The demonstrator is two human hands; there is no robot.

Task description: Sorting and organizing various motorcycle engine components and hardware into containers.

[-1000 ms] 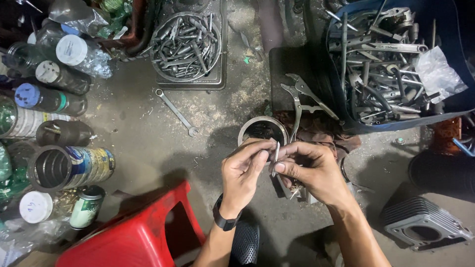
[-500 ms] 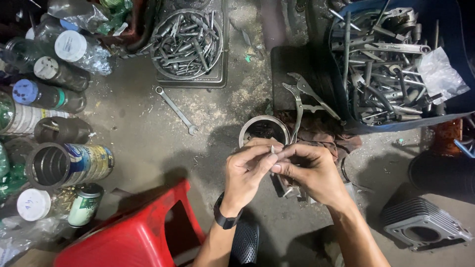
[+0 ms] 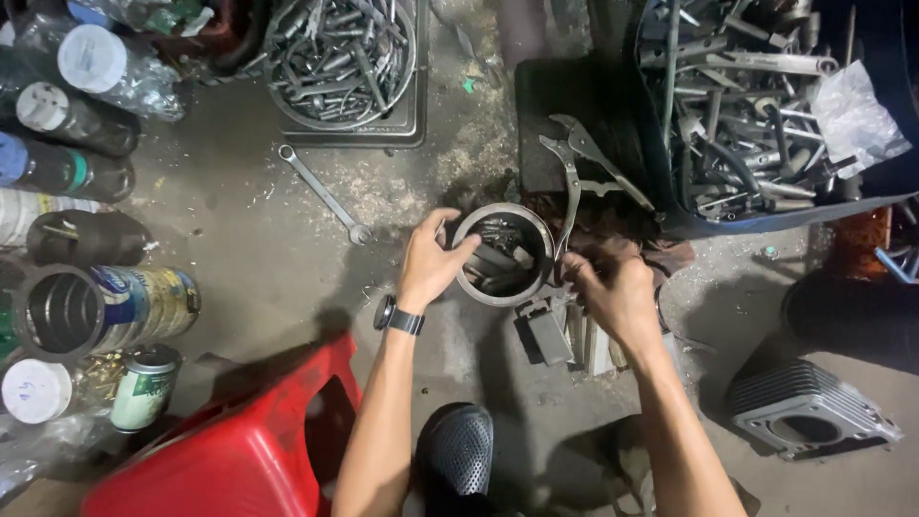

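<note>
**Both hands at the steel sleeve on the workshop floor**

Head view: We look straight down at a gritty concrete floor. A short metal cylinder sleeve (image 3: 504, 255) stands upright on it, its open mouth facing us, with small dark parts lying inside. Our left hand (image 3: 431, 260) grips the sleeve's left wall: the thumb hooks over the rim into the bore while the other fingers (image 3: 442, 219) curl round the outside, so the wall sits pinched between them. Our right hand (image 3: 613, 287) rests at the sleeve's right edge, its fingers bent and drawn close together, the tips touching or just beside the rim; whether they pinch anything we cannot tell, since the knuckles hide them. A black watch (image 3: 399, 317) sits on the left wrist.

Just behind the right hand lie ring pliers (image 3: 574, 177), their handles pointing towards the blue tool crate (image 3: 766, 218) full of wrenches. A combination spanner (image 3: 324, 194) lies well to the left of the sleeve, below a round tray of sockets (image 3: 340, 53). A red plastic stool (image 3: 235, 450) stands under the left forearm, cans and bottles (image 3: 105, 302) line the left edge, and a finned engine cylinder (image 3: 809, 412) lies at lower right.
</note>
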